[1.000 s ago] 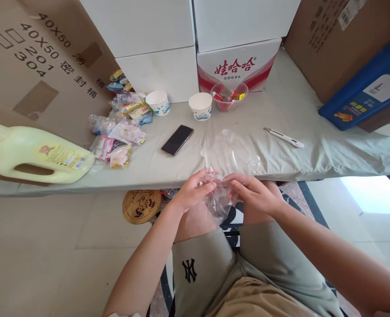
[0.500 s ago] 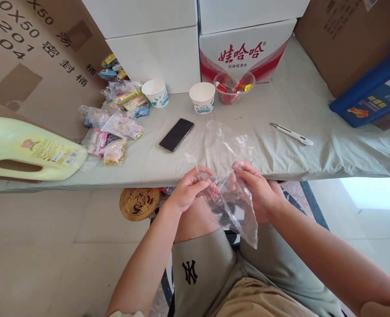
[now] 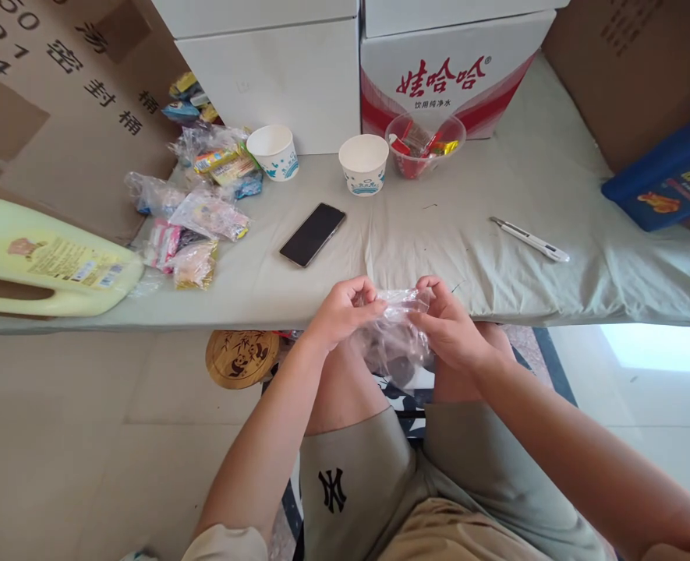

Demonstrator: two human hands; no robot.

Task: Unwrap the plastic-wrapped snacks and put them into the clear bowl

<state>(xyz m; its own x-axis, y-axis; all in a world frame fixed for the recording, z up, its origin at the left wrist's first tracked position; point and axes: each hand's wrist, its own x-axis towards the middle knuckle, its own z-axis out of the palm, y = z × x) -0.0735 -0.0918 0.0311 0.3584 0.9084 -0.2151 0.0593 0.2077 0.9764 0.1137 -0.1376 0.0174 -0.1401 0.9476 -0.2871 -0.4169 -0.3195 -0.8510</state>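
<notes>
Centrally, left hand [image 3: 345, 312] and right hand [image 3: 447, 327] are pinching a clear plastic bag [image 3: 392, 343] at the table's [image 3: 497, 257] near edge, fingers closed on its mouth; parting the film comes next.

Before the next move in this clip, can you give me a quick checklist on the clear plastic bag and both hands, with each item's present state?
1. Left hand pinches the top edge of the clear plastic bag: ok.
2. Right hand pinches the same edge from the other side: ok.
3. Bag hangs free in front of the cloth-covered table, above the knees: ok.
4. Bag mouth pulled open: cannot tell; the film is bunched between the fingers.
5. Anything inside the bag: cannot tell; it is clear and crumpled.
6. Smartphone and utility knife lie apart from both hands: ok.
</notes>
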